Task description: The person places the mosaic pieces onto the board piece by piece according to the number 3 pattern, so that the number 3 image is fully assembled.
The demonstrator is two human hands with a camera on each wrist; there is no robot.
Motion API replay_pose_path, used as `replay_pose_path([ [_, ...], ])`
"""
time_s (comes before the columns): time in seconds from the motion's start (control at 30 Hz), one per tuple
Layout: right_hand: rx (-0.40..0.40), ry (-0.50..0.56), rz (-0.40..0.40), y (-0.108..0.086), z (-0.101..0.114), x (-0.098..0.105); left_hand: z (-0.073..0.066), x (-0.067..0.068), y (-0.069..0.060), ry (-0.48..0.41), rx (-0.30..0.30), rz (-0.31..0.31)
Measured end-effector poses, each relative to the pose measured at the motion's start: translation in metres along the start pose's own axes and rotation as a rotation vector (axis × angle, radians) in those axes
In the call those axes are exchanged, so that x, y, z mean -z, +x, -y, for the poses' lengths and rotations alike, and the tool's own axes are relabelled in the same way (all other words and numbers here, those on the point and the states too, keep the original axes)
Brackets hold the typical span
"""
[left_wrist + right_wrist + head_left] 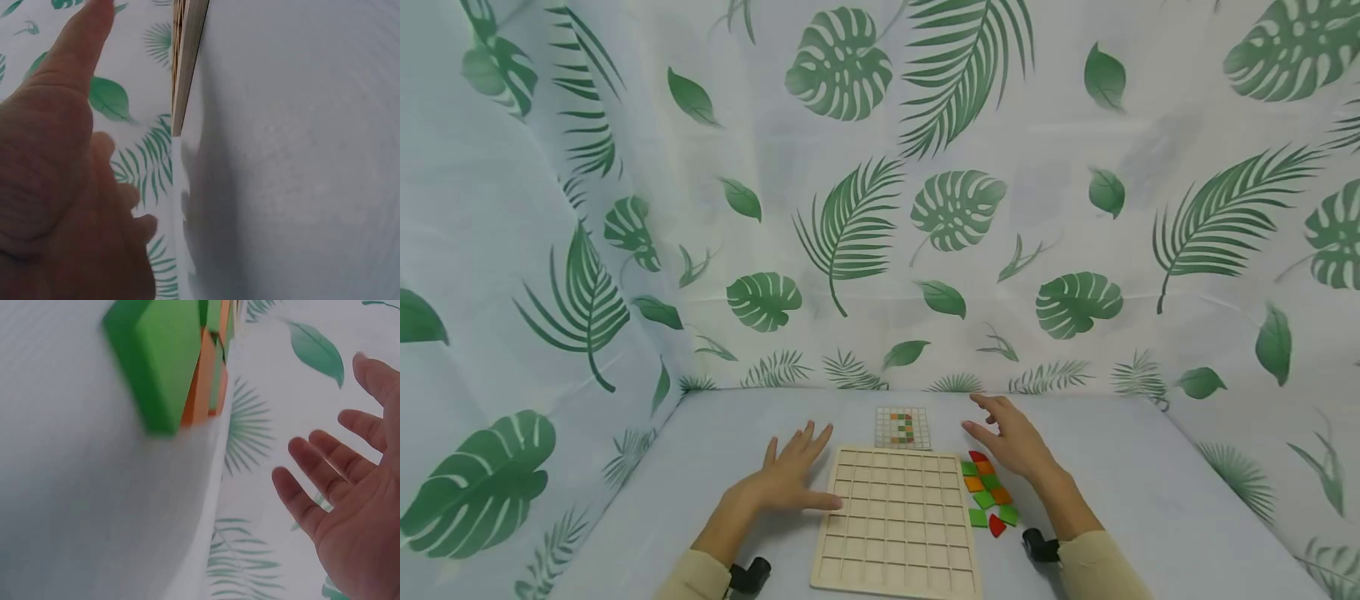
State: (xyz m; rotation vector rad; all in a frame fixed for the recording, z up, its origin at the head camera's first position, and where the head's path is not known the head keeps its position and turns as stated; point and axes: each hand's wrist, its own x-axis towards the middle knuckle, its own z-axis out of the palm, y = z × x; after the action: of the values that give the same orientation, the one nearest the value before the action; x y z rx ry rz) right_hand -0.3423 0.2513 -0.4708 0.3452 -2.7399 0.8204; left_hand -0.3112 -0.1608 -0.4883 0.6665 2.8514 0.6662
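A pale wooden grid board (pixel 895 521) lies on the table, its cells bare. My left hand (pixel 782 483) is at its left edge, fingers spread, the thumb over the edge; whether it touches cannot be told. In the left wrist view the left hand (pixel 56 169) is beside the board's side (pixel 187 69). My right hand (pixel 1015 442) hovers above and right of several green, orange and red pieces (pixel 988 483), holding nothing. The right wrist view shows that hand (pixel 356 494) with fingers apart, and a green piece (pixel 162 362) near the camera.
A small card (pixel 902 427) with a grid and a coloured pattern lies behind the board. The white table (pixel 670 467) meets a leaf-patterned cloth (pixel 880 333) at the back and sides. Black wrist devices show by both sleeves.
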Motion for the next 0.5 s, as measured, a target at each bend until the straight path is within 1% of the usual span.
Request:
replay_pose_path([
  [0.07, 0.000, 0.038, -0.001, -0.002, -0.002, 0.000, 0.003, 0.001, -0.002, -0.036, 0.009, 0.051],
  [0.17, 0.010, 0.093, 0.009, -0.005, -0.005, 0.001, 0.006, 0.002, -0.004, -0.050, 0.014, 0.107],
  [0.27, 0.005, 0.122, 0.043, -0.007, -0.008, 0.002, 0.008, 0.001, -0.005, -0.043, 0.005, 0.137],
  [0.43, -0.049, 0.135, 0.136, -0.011, -0.013, 0.002, 0.007, -0.003, -0.005, -0.020, 0.014, 0.173],
  [0.5, -0.075, 0.128, 0.167, -0.012, -0.015, 0.001, 0.006, -0.004, -0.005, -0.012, 0.013, 0.174],
])
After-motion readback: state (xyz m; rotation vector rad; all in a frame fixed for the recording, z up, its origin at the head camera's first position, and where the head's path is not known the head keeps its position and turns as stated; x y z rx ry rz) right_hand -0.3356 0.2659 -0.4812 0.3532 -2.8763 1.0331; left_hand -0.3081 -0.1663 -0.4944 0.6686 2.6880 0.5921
